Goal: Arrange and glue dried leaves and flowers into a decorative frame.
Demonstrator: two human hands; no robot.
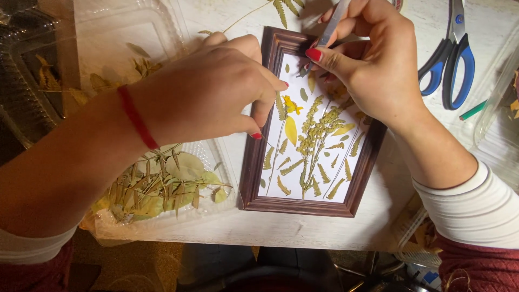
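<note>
We are holding metal tweezers (334,22) in the right hand (373,70), pinched between thumb and fingers, tip pointing down at the far left corner of the white sheet, by a small dark green leaf (303,71). We are resting the left hand (216,92) over the left rail of the dark wooden picture frame (254,162), fingers curled, fingertips pressing near a fern frond (280,106) on the sheet; it is grasping nothing we can make out. The frame is lying flat on the white table (378,211), tilted slightly to the right, between both hands. Inside it, pressed plants are lying on white backing: a yellow-green flower spray (316,135) in the middle, fern leaflets around it, a yellow petal (291,130) just to the left. A clear plastic tray (216,200) of dried leaves is sitting left of the frame, touching it. Blue-handled scissors (451,59) are lying far right, well apart. A red string bracelet (138,119) is sitting on the left wrist.
</note>
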